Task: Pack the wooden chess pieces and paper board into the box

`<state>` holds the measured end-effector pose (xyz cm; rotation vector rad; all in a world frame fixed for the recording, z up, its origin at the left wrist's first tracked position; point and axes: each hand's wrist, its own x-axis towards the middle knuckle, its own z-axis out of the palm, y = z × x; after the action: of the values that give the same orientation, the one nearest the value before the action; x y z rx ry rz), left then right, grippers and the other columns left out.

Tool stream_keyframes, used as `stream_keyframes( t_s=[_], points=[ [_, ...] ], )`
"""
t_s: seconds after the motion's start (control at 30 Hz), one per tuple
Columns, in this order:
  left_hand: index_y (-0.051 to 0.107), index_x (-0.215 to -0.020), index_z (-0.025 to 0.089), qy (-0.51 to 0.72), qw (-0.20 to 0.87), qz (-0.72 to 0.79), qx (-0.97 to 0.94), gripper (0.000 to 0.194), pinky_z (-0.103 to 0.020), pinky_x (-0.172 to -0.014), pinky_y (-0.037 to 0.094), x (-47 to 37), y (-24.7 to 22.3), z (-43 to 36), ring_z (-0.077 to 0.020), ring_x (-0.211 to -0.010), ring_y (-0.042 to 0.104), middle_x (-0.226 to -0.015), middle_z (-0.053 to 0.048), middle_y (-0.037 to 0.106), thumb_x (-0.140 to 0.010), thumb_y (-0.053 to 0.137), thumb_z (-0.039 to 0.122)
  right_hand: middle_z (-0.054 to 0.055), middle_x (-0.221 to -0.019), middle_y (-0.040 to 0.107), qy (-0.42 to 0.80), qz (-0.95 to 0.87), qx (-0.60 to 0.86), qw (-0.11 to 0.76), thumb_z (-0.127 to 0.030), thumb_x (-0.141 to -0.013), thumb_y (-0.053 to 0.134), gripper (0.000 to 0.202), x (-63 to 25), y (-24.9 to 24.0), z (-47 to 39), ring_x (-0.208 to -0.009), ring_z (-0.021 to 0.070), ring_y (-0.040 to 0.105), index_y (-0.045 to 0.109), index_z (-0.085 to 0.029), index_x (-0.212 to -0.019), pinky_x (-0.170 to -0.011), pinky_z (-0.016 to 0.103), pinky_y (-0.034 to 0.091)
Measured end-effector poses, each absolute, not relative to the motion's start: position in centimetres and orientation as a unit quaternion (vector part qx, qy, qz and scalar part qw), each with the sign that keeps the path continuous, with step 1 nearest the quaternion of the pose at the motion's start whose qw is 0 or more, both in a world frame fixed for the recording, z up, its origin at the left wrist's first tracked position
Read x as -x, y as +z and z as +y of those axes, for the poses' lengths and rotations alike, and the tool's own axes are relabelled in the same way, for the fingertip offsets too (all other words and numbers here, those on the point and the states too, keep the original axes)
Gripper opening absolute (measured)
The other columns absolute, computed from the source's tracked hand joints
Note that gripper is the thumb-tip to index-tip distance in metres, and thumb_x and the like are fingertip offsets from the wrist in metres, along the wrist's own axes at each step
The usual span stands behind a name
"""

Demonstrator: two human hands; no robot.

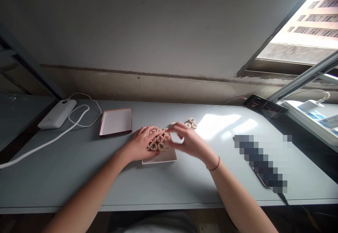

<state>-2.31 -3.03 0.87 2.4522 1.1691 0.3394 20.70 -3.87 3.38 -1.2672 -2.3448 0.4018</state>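
An open shallow box (169,155) lies on the desk with round wooden Chinese chess pieces (160,138) in rows, marked in red and black characters. My left hand (141,143) curls around its left side, fingers reaching over the far pieces and thumb along the near row. At the right side is my right hand (187,141), thumb and forefinger apart, their tips beside a red-marked piece (167,137). I see no piece clearly pinched there. Behind the right hand, several loose chess pieces (192,121) rest on the desk, some partly hidden by it.
A box lid (116,121) lies inside up, left of the box. Farther left is a white power bank (57,114) with a cable (47,152). A phone (264,106) leans at the back right. A blurred-out dark object (260,162) lies at the right.
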Motion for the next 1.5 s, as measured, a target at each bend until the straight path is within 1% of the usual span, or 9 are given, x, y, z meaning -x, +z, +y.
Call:
stream_keyframes(
  t_s=[0.07,0.17,0.27,0.37,0.6,0.97,1.07,1.2,1.5],
  points=[
    [0.046,-0.136,0.028,0.112,0.206,0.418,-0.878,0.067,-0.046,-0.108,0.036,2.4,1.0,-3.0,-0.0312,-0.128,0.040,-0.141,-0.007,0.042,-0.074,0.070,0.037,0.008,-0.102,0.063,0.096,-0.769,0.583,0.245,-0.040,-0.090,0.052,0.026,-22.3,3.6,-2.0,-0.067,0.0141,0.057,0.063,-0.019,-0.102,-0.062,0.027,0.044],
    [0.046,-0.136,0.030,0.104,0.212,0.417,-0.878,0.068,-0.045,-0.109,0.036,2.5,1.2,-3.0,-0.0308,-0.128,0.040,-0.141,-0.006,0.042,-0.073,0.071,0.037,0.011,-0.090,0.066,0.004,-0.663,0.734,0.147,-0.041,-0.088,0.049,0.029,-24.4,3.6,1.2,-0.082,0.0235,0.059,0.065,-0.017,-0.095,-0.066,0.030,0.041],
    [0.045,-0.137,0.030,0.099,0.213,0.416,-0.878,0.072,-0.045,-0.110,0.035,2.6,1.1,-2.9,-0.0312,-0.129,0.039,-0.142,-0.006,0.041,-0.071,0.073,0.038,0.010,-0.077,0.067,0.075,-0.626,0.776,0.013,-0.039,-0.085,0.049,0.028,-25.4,3.4,3.5,-0.076,0.0242,0.061,0.067,-0.018,-0.083,-0.061,0.029,0.038],
    [0.045,-0.137,0.030,0.101,0.214,0.411,-0.880,0.073,-0.046,-0.110,0.035,2.9,0.6,-2.8,-0.0317,-0.130,0.038,-0.143,-0.006,0.040,-0.071,0.073,0.040,0.010,-0.076,0.068,0.128,-0.637,0.759,-0.023,-0.036,-0.081,0.054,0.023,-25.9,3.1,4.6,-0.069,0.0217,0.061,0.068,-0.018,-0.082,-0.056,0.027,0.037],
    [0.048,-0.134,0.030,0.174,0.197,0.389,-0.883,0.061,-0.047,-0.108,0.037,3.1,0.8,-2.6,-0.0306,-0.132,0.035,-0.141,-0.008,0.042,-0.079,0.067,0.050,0.006,-0.077,0.070,0.096,-0.673,0.732,0.039,-0.028,-0.078,0.059,0.016,-26.9,3.5,4.4,-0.072,0.0179,0.061,0.070,-0.018,-0.084,-0.060,0.024,0.039],
    [0.065,-0.112,0.023,0.251,0.144,0.354,-0.889,0.026,-0.046,-0.101,0.044,0.7,2.8,-2.3,-0.0268,-0.118,0.047,-0.122,-0.009,0.056,-0.091,0.056,0.034,0.006,-0.086,0.072,0.121,-0.684,0.716,0.062,-0.025,-0.074,0.063,0.013,-27.4,3.0,3.9,-0.077,0.0186,0.063,0.071,-0.019,-0.082,-0.060,0.024,0.041],
    [0.066,-0.112,0.023,0.275,0.136,0.353,-0.884,0.024,-0.042,-0.094,0.048,0.1,3.0,-2.2,-0.0244,-0.110,0.052,-0.116,-0.008,0.059,-0.090,0.056,0.027,0.006,-0.087,0.071,0.109,-0.672,0.715,0.159,-0.026,-0.077,0.060,0.013,-26.4,4.2,2.9,-0.081,0.0196,0.064,0.070,-0.019,-0.083,-0.065,0.026,0.044],
    [0.059,-0.122,0.024,0.338,0.145,0.358,-0.858,0.032,-0.038,-0.090,0.051,-1.1,2.9,-2.5,-0.0221,-0.106,0.056,-0.116,-0.007,0.059,-0.091,0.057,0.026,0.005,-0.088,0.071,0.288,-0.667,0.594,0.344,-0.037,-0.078,0.063,0.019,-23.6,5.8,-0.4,-0.073,0.0165,0.065,0.066,-0.019,-0.087,-0.063,0.026,0.048],
    [0.058,-0.120,0.028,0.341,0.198,0.405,-0.825,0.033,-0.027,-0.078,0.051,-1.9,1.9,-4.0,-0.0135,-0.084,0.065,-0.108,0.000,0.064,-0.088,0.059,0.022,0.006,-0.086,0.070,0.521,-0.610,0.446,0.396,-0.048,-0.074,0.071,0.035,-20.2,4.3,-4.1,-0.079,0.0172,0.067,0.063,-0.017,-0.088,-0.071,0.031,0.055]
  ],
)
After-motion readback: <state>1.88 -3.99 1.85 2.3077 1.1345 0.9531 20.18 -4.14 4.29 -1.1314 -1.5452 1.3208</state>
